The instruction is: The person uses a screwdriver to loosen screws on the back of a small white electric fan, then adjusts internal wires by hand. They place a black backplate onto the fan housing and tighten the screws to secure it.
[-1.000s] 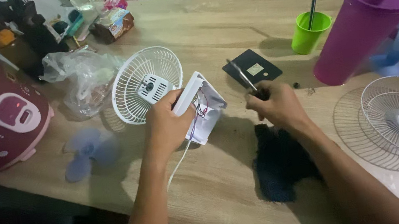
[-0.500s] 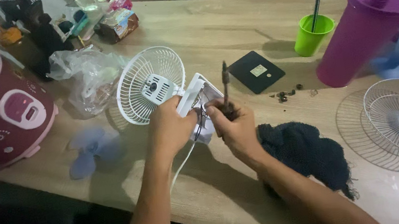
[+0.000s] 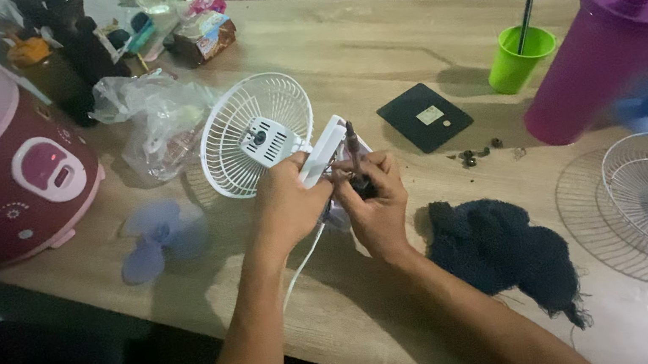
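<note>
Right hand has shifted from the dark cloth to the fan base, fingers curling round a screwdriver standing upright against it. Left hand is gripping the base edge, fingers closed. White fan grille is tilting up off the surface, just behind both hands.

Both forearms bare — no sleeves, rings.
</note>
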